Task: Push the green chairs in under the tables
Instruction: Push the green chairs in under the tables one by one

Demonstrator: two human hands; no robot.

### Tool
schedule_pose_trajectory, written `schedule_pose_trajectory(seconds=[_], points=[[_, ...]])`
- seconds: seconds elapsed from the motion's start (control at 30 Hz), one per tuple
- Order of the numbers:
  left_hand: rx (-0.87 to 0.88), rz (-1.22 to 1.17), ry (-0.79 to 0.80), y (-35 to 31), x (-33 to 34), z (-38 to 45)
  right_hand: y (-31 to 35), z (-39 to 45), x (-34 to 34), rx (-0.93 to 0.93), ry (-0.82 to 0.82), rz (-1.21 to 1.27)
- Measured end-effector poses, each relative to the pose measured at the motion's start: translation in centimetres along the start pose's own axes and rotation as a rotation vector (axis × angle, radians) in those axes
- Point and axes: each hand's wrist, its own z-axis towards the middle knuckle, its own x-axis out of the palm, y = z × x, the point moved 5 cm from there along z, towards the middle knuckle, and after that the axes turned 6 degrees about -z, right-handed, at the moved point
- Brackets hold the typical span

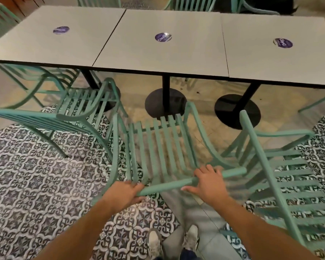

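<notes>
A green slatted chair (158,147) stands in front of me, facing the middle grey table (158,53). Both hands grip its top back rail: my left hand (124,194) holds the rail's left end, my right hand (208,182) curls over it right of centre. The chair's seat front sits just short of the table edge, near the black round table base (165,106). A second green chair (79,109) stands to the left, partly turned, and a third green chair (281,175) stands to the right, angled away from the right table (280,62).
Three grey tables stand joined in a row, each with a purple round sticker (163,37). More green chairs (188,3) line the far side, and one (26,81) sits under the left table. The floor is patterned tile (36,184); my shoes (173,241) show below.
</notes>
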Motion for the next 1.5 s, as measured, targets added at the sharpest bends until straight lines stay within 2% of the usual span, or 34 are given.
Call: schedule_pose_trajectory(seconds=[0.13,0.3,0.47,0.53,0.63,0.73,0.8,0.83,0.9,0.97,1.03,1.3,1.5], points=[[-0.02,0.035,0.078,3.3,-1.1,0.0,2.5,0.0,-0.2,0.109,0.102,0.041],[-0.092,0.017,0.078,6.3,-1.5,0.0,4.7,0.2,0.1,0.162,0.139,0.059],[-0.129,-0.066,-0.008,7.1,-1.2,0.0,4.3,-0.4,-0.4,0.179,0.078,0.137],[-0.199,-0.21,-0.126,7.4,-1.1,-0.2,3.3,-1.2,-0.6,0.245,-0.056,0.221],[-0.566,-0.645,-0.504,9.7,-1.7,-1.9,0.6,-3.0,-1.4,0.548,-0.303,0.425],[-1.068,-1.173,-0.872,11.7,-0.4,-4.9,-2.6,-5.6,0.6,1.159,-0.462,0.887],[-1.322,-1.598,-0.957,11.2,1.6,-5.8,-2.9,-6.7,3.1,1.456,-0.47,1.274],[-1.39,-1.785,-0.933,10.6,2.9,-5.6,-2.5,-6.5,4.3,1.52,-0.394,1.492],[-1.372,-2.101,-0.812,8.9,4.0,-5.0,-1.1,-5.0,5.5,1.475,-0.221,1.914],[-1.25,-2.345,-0.712,7.9,3.9,-4.0,-0.9,-3.3,5.4,1.437,-0.193,2.107],[-1.178,-2.494,-0.698,7.8,3.1,-3.1,-1.1,-2.3,5.0,1.461,-0.222,2.213],[-1.312,-2.569,-0.589,8.0,1.5,-1.6,-2.2,-1.3,5.1,1.602,-0.185,2.196],[-1.336,-2.555,-0.604,8.5,0.1,0.3,-3.6,0.8,4.6,1.616,-0.203,2.158]])
